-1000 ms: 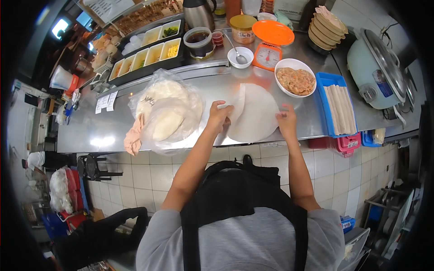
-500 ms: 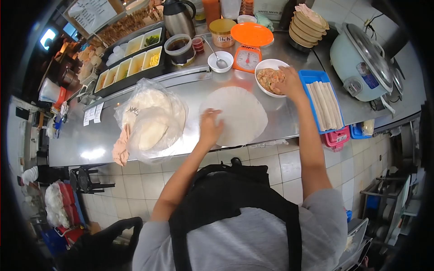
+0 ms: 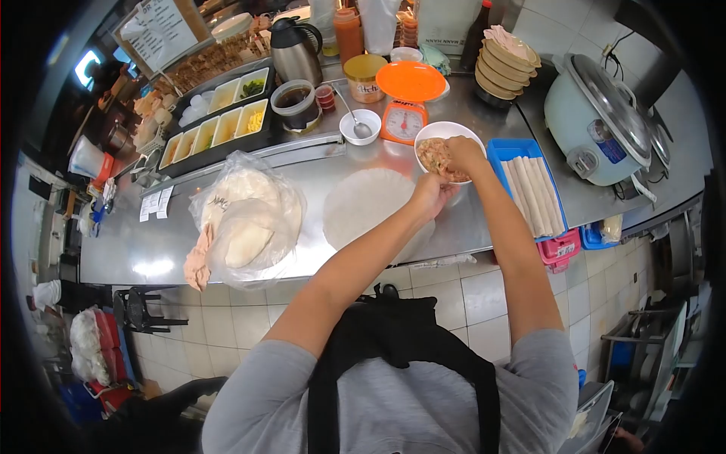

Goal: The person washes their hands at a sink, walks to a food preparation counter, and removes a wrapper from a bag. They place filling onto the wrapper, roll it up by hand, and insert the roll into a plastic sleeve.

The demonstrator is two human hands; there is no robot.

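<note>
A white bowl (image 3: pixel 475 136) holds an orange-brown minced filling (image 3: pixel 432 152). My right hand (image 3: pixel 463 155) reaches into this bowl with its fingers closed at the filling; what they grip is hidden. Against the bowl's near side is my left hand (image 3: pixel 432 194), its fingers closed at the rim; I cannot make out anything in them. A round white wrapper sheet (image 3: pixel 359 204) lies flat on the steel table, partly under my left forearm. Right of the bowl, a blue tray (image 3: pixel 497 151) holds several long pale rolls (image 3: pixel 534 197).
Plastic bags with pale wrappers (image 3: pixel 249 219) lie at the left. Behind stand an orange scale (image 3: pixel 404 121), a small bowl with a spoon (image 3: pixel 361 127), black condiment trays (image 3: pixel 215 125) and a thermos (image 3: pixel 295 53). A rice cooker (image 3: pixel 601 121) stands at the right.
My left hand has moved right from the wrapper sheet to the filling bowl. My right hand went from the sheet's right edge into the bowl and remains there. The view has shifted slightly.
</note>
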